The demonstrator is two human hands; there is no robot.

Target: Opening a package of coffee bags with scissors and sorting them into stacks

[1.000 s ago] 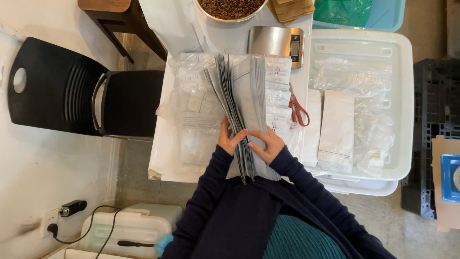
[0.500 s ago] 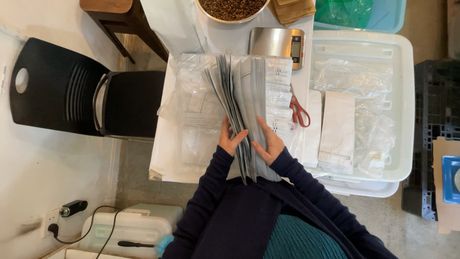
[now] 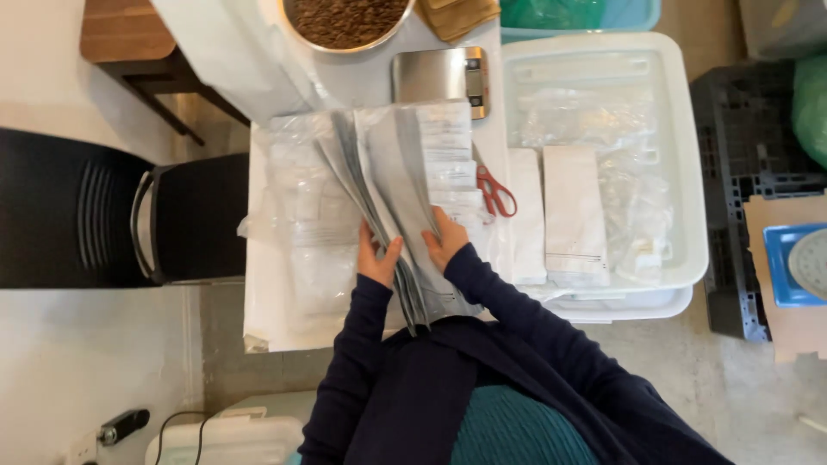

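A fanned stack of flat grey pouches [image 3: 392, 181] stands on edge on the white table [image 3: 267, 310] in front of me. My left hand [image 3: 376, 257] grips the stack's near left side, thumb against the pouches. My right hand [image 3: 445, 238] holds the right side, fingers spread on the top pouch. Both sleeves are dark navy. Clear plastic bags [image 3: 301, 207] lie under and left of the stack.
Red-handled scissors [image 3: 495, 191] lie right of the stack. A steel scale [image 3: 439, 76] and a bowl of brown beans [image 3: 345, 19] sit beyond. A white bin [image 3: 680, 172] with bags and white pouches is on the right. A black chair [image 3: 103, 215] stands left.
My hands have shifted slightly along the near end of the stack; the pouches stay fanned in the same place.
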